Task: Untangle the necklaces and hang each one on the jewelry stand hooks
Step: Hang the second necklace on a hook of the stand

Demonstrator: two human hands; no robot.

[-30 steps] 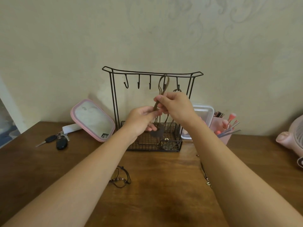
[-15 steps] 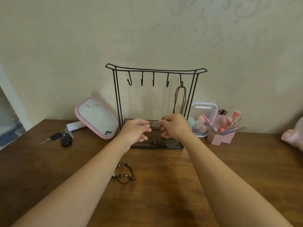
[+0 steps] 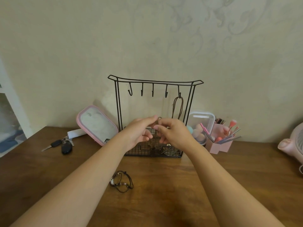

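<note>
Clutter flanks the jewelry stand (image 3: 155, 82) on the wooden table (image 3: 246, 169): a pink-rimmed lid (image 3: 96, 124) and keys (image 3: 63, 145) on one side, a clear tub (image 3: 202, 119) and pink brush holder (image 3: 218, 143) on the other; a beaded necklace (image 3: 121, 181) lies on open tabletop nearer the camera; one brown cord necklace (image 3: 177, 107) hangs from the rightmost hook, four hooks bare; above the stand's wire basket, left hand (image 3: 139, 132) and right hand (image 3: 174, 132) meet, fingertips pinching a brown cord (image 3: 157, 122) between them.
</note>
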